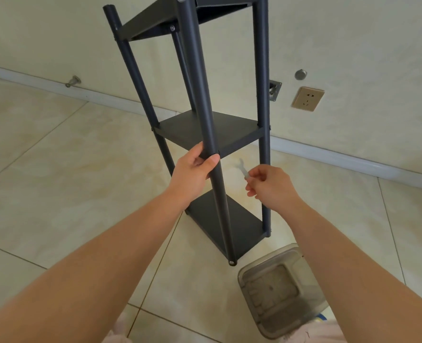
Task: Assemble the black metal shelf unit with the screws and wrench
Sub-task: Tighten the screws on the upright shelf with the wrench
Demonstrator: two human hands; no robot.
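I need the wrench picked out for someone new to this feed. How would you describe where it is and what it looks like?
Start at the tall black shelf unit standing on the tiled floor, and find the two hands in front of its middle shelf. The left hand grips the nearest post; the right hand pinches the wrench. It is a small, flat, pale silver open-ended tool, its forked end pointing up, the only light metal piece among dark posts.

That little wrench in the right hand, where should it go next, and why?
Probably to the middle shelf joint at the front post. The left hand grips that post just below the joint, and the right hand pinches the wrench close beside it.
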